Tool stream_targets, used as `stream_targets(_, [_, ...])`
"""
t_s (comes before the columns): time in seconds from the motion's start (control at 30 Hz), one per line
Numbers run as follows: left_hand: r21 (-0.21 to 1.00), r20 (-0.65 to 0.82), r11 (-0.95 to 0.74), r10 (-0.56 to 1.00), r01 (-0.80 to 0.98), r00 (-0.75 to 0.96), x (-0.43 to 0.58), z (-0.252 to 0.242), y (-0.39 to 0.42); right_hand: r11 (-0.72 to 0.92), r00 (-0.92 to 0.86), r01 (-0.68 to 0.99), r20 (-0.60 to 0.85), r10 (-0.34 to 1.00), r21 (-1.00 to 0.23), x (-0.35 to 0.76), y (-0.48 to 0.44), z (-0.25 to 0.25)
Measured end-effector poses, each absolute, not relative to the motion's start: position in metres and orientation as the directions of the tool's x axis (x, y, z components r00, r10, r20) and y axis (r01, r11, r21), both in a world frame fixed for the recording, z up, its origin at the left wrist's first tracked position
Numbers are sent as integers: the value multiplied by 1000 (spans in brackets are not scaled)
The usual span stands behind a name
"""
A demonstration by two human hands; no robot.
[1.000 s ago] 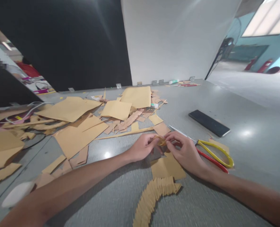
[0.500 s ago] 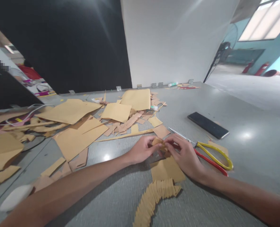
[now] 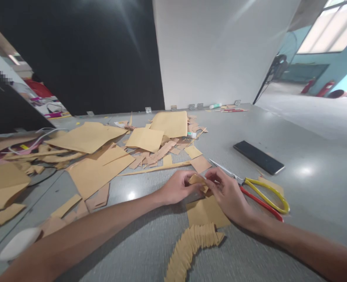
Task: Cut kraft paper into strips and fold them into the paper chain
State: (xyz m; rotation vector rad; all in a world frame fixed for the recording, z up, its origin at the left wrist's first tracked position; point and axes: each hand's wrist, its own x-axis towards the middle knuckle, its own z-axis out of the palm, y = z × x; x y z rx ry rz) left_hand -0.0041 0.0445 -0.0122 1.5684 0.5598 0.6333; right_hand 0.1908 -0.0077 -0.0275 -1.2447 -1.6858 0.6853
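Between both hands is a small folded piece of brown paper (image 3: 197,179). My left hand (image 3: 179,187) pinches its left side, and the fingers of my right hand (image 3: 224,192) close on its right side. Just below them a flat brown paper square (image 3: 205,211) lies on the grey table (image 3: 132,243). Nearer to me curves a chain of pleated brown paper (image 3: 191,244). Scissors (image 3: 264,196) with one yellow and one red handle lie beside my right hand, partly behind it.
A black phone (image 3: 258,156) lies at the right. Brown sheets (image 3: 99,168) and scraps spread over the left and middle. A white object (image 3: 20,244) is near my left forearm. A glue stick (image 3: 215,105) lies by the upright panel (image 3: 220,51).
The folded paper has tilted slightly between my fingers, and my hands have shifted a little around it. The whole view has moved very slightly.
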Motion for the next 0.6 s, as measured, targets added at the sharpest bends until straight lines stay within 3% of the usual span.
stream_targets(0.43, [991,65,-131,713,42,699,-4,-7,42,284,-112,326,261,959,-902,189,-7,-26])
stream_targets(0.6, [989,35,-118,764,87,644,-6,-8,41,273,-90,497,264,960,-823,189,-6,-23])
